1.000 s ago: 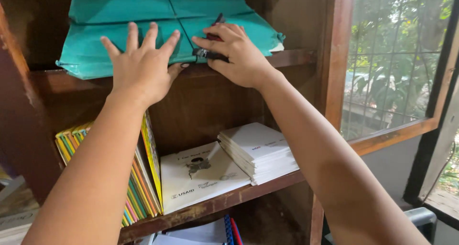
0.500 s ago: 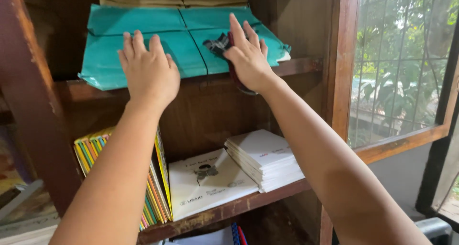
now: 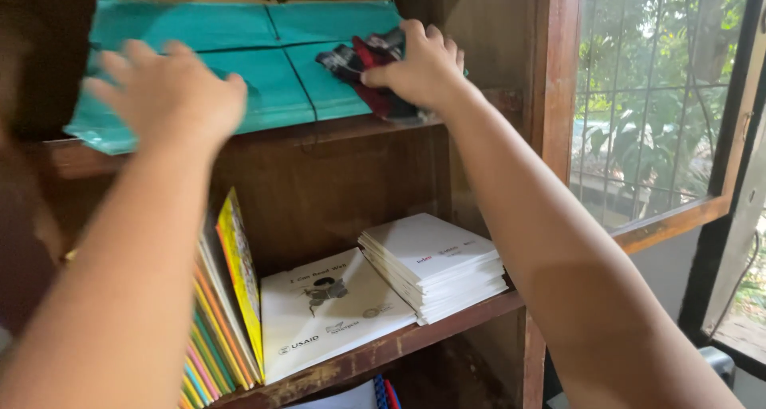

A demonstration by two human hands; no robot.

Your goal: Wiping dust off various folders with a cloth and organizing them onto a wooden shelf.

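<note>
A stack of teal paper folders [image 3: 239, 66] lies on the upper shelf of a dark wooden bookcase [image 3: 550, 74]. My left hand [image 3: 171, 98] is blurred, fingers spread, over the folders' front left part. My right hand [image 3: 419, 66] presses a crumpled red, black and white cloth [image 3: 363, 62] against the folders' right end, its fingers closed on the cloth.
On the lower shelf [image 3: 383, 353] stand several thin colourful booklets [image 3: 223, 313] at the left, a white booklet [image 3: 327, 313] lies flat in the middle, and a stack of white booklets [image 3: 435, 265] sits at the right. A barred window [image 3: 654, 98] is at the right.
My right hand has slid right along the folders with the cloth, which now shows more. My left hand has lifted and blurred. The view has come closer.
</note>
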